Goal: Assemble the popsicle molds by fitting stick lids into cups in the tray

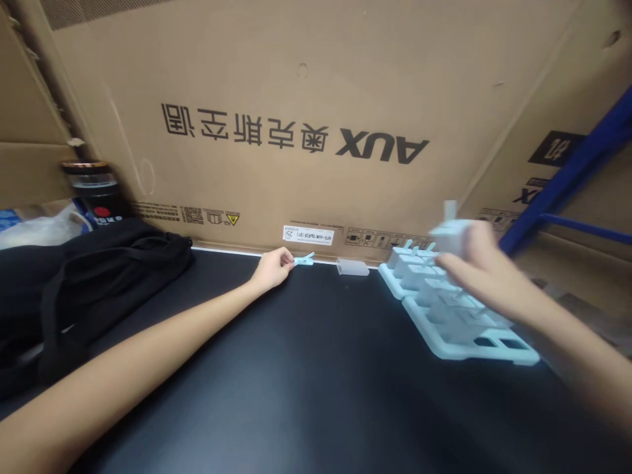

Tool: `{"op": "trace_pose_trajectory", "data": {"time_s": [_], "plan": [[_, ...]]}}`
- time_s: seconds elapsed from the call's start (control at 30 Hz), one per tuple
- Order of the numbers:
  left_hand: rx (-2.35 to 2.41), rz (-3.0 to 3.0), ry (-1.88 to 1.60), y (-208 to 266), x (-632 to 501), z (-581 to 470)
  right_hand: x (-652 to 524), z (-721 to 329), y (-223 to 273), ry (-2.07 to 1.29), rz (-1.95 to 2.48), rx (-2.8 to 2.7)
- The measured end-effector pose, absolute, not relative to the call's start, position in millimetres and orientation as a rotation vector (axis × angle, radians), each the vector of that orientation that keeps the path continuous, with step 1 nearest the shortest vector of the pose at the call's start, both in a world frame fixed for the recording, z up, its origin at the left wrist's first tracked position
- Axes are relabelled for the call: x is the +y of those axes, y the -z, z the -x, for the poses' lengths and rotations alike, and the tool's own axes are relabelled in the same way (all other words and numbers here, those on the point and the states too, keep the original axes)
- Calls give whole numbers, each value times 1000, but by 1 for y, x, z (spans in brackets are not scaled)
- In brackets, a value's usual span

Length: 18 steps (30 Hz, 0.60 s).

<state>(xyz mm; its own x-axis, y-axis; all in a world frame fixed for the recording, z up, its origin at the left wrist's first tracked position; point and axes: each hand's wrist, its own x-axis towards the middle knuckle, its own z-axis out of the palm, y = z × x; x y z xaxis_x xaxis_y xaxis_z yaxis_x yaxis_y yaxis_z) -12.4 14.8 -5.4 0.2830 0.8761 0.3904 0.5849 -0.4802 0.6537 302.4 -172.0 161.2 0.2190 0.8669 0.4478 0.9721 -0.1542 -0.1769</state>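
At the back edge of the black table, my left hand [272,268] pinches a small light-blue popsicle-mould handle [304,261]. A translucent mould cup [352,267] lies on its side to the right of it. My right hand [486,263], blurred by motion, grips a light-blue popsicle mould [451,234] with its stick pointing up. This mould is held above a light-blue mould tray [427,332], where several more moulds with upright sticks stand. Part of the tray's far side is hidden by my right hand and forearm. Two open slots show at its near end.
A large cardboard box [296,191] with printed lettering stands upright along the table's back edge. On the left lie a black bag [99,276] and, behind it, a dark bottle [99,191]. A blue metal frame [567,178] rises on the right.
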Motion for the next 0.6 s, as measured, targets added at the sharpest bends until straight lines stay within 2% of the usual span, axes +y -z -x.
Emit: {"op": "trace_pose_trajectory", "data": {"time_s": [0.07,0.2,0.37,0.6], "plan": [[1336,-2127,-1072,5,15,13,-138,-259,-161,179,2000,-2028],[1356,-2088,-1101,4,17,14,-83,-204,-137,190,2103,-2441],[1348,-2094,-1094,10,24,14,-48,-187,-109,139,2187,-2496],[1360,-2161,-1055,13,27,14,-29,-168,-99,262,2117,-2517]]}}
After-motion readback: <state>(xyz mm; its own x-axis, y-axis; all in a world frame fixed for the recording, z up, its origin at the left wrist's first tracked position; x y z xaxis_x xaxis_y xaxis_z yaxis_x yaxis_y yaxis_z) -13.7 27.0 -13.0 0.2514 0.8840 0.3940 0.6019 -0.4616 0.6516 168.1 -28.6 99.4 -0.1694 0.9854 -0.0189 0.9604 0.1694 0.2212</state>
